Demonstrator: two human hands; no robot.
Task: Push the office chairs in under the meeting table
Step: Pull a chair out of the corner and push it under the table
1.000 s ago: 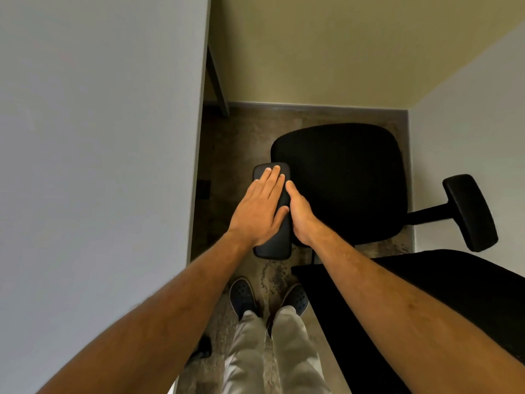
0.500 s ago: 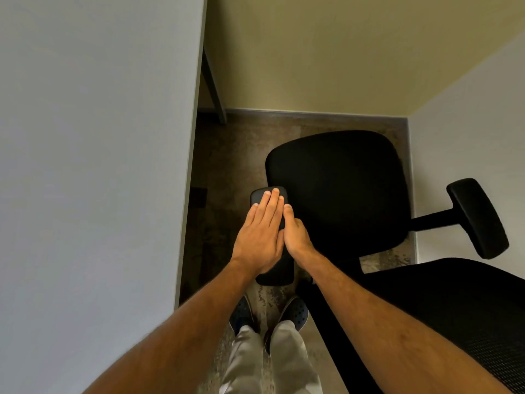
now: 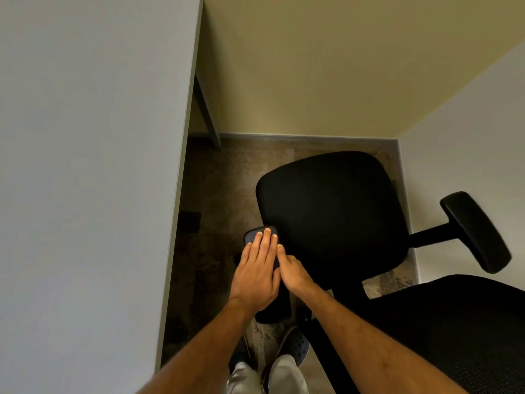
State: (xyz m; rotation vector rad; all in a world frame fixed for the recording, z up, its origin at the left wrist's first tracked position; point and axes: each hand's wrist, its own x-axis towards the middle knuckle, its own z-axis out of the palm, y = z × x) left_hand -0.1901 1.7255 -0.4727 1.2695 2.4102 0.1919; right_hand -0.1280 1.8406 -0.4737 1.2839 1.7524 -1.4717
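Two hands on armrest, table beside

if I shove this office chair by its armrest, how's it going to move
Likely it swivels rather than travels straight: both hands press one armrest, well off the seat's middle. The hard floor should let it slide or roll easily, though its base is hidden.

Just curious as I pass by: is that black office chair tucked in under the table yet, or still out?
Still out. The chair's seat stands fully in view on the floor beside the table edge, not under it.
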